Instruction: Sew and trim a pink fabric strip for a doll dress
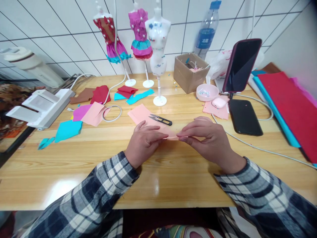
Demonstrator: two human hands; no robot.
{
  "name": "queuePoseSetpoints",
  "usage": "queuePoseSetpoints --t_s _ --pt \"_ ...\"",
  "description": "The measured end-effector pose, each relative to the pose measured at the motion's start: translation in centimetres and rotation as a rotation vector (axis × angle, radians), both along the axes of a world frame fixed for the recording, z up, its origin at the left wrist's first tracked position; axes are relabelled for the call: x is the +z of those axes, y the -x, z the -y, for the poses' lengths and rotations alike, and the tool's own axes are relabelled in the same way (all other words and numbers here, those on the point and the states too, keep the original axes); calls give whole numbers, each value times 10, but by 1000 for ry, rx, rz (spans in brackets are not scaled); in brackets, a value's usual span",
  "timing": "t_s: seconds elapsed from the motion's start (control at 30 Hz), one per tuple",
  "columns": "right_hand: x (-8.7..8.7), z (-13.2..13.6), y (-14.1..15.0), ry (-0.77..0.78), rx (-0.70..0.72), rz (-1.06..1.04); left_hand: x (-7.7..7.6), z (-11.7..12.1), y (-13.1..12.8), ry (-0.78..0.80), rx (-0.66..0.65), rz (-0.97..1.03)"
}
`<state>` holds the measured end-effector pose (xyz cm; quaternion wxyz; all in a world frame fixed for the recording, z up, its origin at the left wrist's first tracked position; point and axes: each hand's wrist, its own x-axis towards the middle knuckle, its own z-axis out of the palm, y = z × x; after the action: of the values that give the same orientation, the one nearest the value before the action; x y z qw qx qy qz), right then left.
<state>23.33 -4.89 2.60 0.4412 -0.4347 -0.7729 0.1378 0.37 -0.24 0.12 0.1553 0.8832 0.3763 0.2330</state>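
Observation:
A sheet of peach crepe paper lies on the table in front of me. My left hand pinches its near edge between thumb and fingers, the hand resting partly over the sheet. At the right end of that edge, my right hand holds the paper between thumb and forefinger. The edge between my hands looks narrow, perhaps folded. Black thread snips lie on top of the sheet, their points toward the left. Behind the sheet stands a bare white mini dress form with small coloured patterns.
Two dress forms wear paper dresses, one red and purple, one magenta. Paper scraps and a power strip lie left. Rightward are a cardboard box, a pink bead bowl, phones, a cable and red paper.

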Motion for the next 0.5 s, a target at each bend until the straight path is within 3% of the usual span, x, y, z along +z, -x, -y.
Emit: queuePoseSetpoints --t_s 0.3,0.4,0.5 --pt "5 2 -4 -64 -71 22 -5 -2 1 60 1 28" --pt "8 4 -7 -24 50 27 1 2 1 77 -78 65" --pt "11 4 -15 150 265 -57 10 9 2 74 -308 70"
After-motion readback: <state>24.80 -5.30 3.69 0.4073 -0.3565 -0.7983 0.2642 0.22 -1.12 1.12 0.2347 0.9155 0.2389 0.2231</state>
